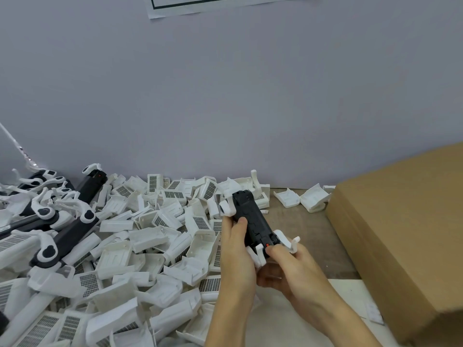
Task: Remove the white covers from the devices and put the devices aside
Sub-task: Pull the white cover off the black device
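I hold one black device [251, 219] with white clip arms at both ends, above the table near the middle. My left hand [236, 256] grips its left side, thumb lying on the black body. My right hand [288, 267] grips the near end by the small red button, fingers curled under it. A large heap of removed white covers [155, 236] fills the table to the left. Several bare black devices [67, 236] with white arms lie piled at the far left.
A big brown cardboard box [406, 231] stands at the right, close to my right hand. Two loose white covers [300, 197] lie by the wall behind it. A grey wall rises at the back. A white sheet [350, 294] lies on the brown table [308, 226].
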{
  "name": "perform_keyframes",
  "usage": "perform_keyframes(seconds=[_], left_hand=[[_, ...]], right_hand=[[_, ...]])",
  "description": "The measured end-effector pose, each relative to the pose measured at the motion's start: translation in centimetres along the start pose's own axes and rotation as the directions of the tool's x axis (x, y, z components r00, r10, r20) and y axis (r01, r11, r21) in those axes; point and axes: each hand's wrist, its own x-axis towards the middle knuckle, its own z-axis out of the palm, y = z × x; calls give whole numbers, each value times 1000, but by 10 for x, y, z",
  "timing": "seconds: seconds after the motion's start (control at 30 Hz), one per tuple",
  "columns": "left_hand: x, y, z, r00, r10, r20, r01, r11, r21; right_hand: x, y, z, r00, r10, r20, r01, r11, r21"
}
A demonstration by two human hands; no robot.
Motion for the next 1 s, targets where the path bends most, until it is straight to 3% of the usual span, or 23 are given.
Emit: perform_keyframes(seconds=[0.17,0.43,0.67,0.9,1.0], left_hand=[[-1,0,1,998,53,22,-54,997,49],[0,-1,0,1000,9,16,-10,1000,20],[0,1,-2,1000,-15,24,16,999,-38],[-3,-1,0,998,56,16,-57,998,39],[-2,0,0,1000,11,19,-11,1000,-27]], right_hand=[[-1,-3,1,1000,-7,25,5,996,85],[1,0,-2,999,-23,22,20,991,134],[0,1,-1,999,-29,30,27,999,43],[-3,-5,3,1000,25,-3,-26,999,-48],[-4,-4,2,1000,22,-7,-22,998,-64]])
